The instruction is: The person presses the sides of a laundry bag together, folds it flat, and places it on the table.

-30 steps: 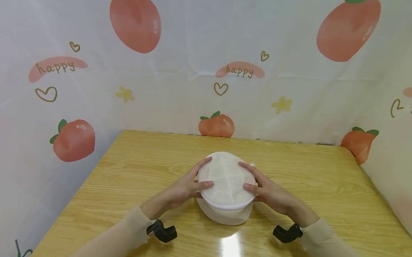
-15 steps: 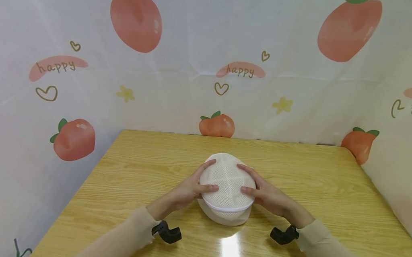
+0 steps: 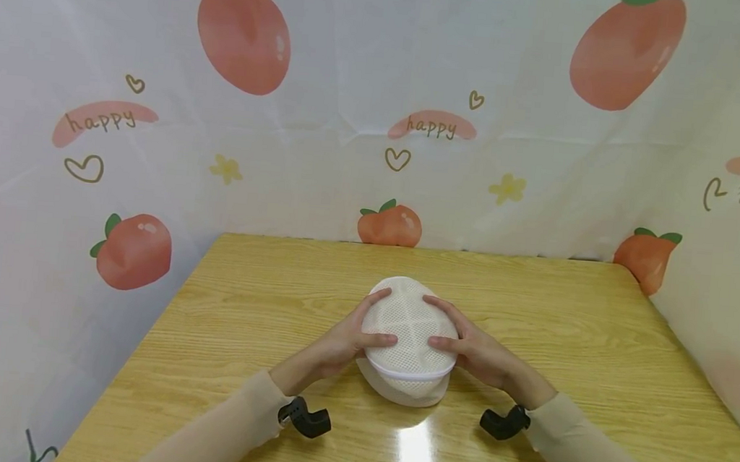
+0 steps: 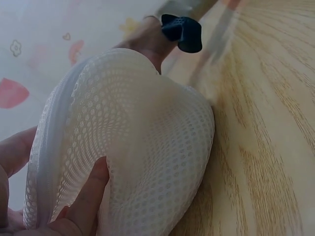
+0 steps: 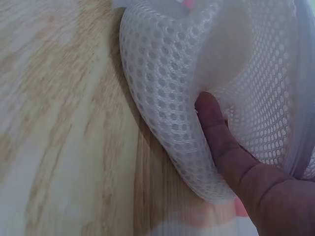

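Observation:
A white mesh laundry bag (image 3: 411,318), rounded and puffed up, sits on the wooden table between both hands. Its zipper band (image 3: 407,375) curves along the side nearest the person. From the left, the left hand (image 3: 343,341) grips the bag, thumb and forefinger over the top. The right hand (image 3: 484,352) holds the opposite side in the same way. In the left wrist view a fingertip presses a crease into the mesh wall (image 4: 162,147). A finger (image 5: 231,152) in the right wrist view likewise dents the mesh. The remaining fingers are mostly hidden by the bag.
The light wooden table (image 3: 262,280) reaches back to a white cloth backdrop (image 3: 322,169) printed with peaches. Cloth also hangs at the left and right. Black wrist mounts (image 3: 306,418) stick out from both cuffs, and a light glare lies on the table in front.
Both hands have moved slightly toward each other, squeezing the bag narrower. The thumbs now lie closer together on its top, and the bag's far edge looks more pointed.

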Tool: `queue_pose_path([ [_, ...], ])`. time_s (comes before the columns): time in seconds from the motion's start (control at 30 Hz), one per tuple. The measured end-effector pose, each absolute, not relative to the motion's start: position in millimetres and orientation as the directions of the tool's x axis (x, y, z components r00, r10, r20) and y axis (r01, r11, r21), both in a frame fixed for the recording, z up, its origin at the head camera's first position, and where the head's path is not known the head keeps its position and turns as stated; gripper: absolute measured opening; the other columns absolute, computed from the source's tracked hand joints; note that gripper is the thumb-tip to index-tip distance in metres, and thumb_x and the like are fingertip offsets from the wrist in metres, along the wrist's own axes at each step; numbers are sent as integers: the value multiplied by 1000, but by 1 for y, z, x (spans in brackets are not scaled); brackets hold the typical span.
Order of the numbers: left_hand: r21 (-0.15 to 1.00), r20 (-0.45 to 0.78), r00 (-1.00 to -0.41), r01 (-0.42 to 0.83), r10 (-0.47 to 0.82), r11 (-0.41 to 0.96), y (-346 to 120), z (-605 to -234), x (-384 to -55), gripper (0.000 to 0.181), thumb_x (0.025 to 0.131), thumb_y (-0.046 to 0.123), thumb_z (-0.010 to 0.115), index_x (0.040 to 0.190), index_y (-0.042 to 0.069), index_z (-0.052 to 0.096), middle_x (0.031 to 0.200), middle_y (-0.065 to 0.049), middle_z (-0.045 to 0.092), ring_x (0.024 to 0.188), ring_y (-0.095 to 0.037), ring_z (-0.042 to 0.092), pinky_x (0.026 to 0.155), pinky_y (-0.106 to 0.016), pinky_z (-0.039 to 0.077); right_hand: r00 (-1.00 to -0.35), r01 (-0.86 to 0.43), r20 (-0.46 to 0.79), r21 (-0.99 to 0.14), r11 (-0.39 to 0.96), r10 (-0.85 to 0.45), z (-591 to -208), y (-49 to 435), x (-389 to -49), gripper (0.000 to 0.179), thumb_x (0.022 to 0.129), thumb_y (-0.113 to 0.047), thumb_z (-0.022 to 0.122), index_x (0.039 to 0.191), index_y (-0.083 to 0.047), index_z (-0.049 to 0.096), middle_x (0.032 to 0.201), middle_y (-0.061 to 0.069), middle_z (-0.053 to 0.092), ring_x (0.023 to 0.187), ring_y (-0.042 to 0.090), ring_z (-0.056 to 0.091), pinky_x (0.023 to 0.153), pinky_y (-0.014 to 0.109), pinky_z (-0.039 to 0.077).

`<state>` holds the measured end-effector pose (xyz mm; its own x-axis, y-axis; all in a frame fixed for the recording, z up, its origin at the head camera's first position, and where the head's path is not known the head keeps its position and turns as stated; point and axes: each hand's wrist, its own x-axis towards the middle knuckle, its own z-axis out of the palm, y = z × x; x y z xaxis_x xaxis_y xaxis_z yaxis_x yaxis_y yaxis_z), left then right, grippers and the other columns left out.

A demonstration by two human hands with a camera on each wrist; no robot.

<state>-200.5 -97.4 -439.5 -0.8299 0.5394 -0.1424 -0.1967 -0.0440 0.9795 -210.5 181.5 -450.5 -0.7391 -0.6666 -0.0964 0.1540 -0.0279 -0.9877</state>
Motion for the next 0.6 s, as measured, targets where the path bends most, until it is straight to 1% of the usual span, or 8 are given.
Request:
queue_pose_path([
  [0.2, 979, -147, -836, -201, 529, -45, -96, -442, -202, 90, 97, 14, 74, 165, 30, 19, 164, -15, 21, 130, -30, 52, 100, -38, 51, -751, 170, -119, -985, -17, -650, -452, 178, -211, 80, 105, -12, 60, 168, -26, 12, 168, 19, 5, 135, 32, 44, 103, 39, 49],
  [0.27, 977, -144, -835, -204, 531, -56, -97, -443, -202, 89, 97, 12, 74, 166, 29, 19, 164, -17, 22, 129, -29, 53, 99, -38, 52, -753, 174, -126, -985, -12, -646, -453, 177, -211, 81, 105, -13, 61, 168, -26, 12, 168, 19, 5, 135, 32, 44, 103, 39, 49],
  [0.4, 974, -141, -832, -213, 537, -74, -98, -445, -201, 89, 97, 9, 72, 166, 25, 18, 162, -20, 24, 127, -29, 55, 98, -38, 53, -745, 169, -127, -986, -1, -654, -454, 178, -212, 81, 105, -13, 61, 168, -26, 12, 167, 21, 6, 133, 32, 48, 102, 40, 50],
  [0.6, 973, -156, -837, -223, 524, -67, -102, -446, -199, 88, 99, 10, 71, 166, 25, 17, 165, -21, 18, 130, -30, 53, 100, -39, 52, -732, 151, -104, -988, -12, -673, -453, 183, -213, 81, 105, -9, 60, 168, -21, 10, 166, 24, 9, 128, 29, 54, 101, 37, 52],
])
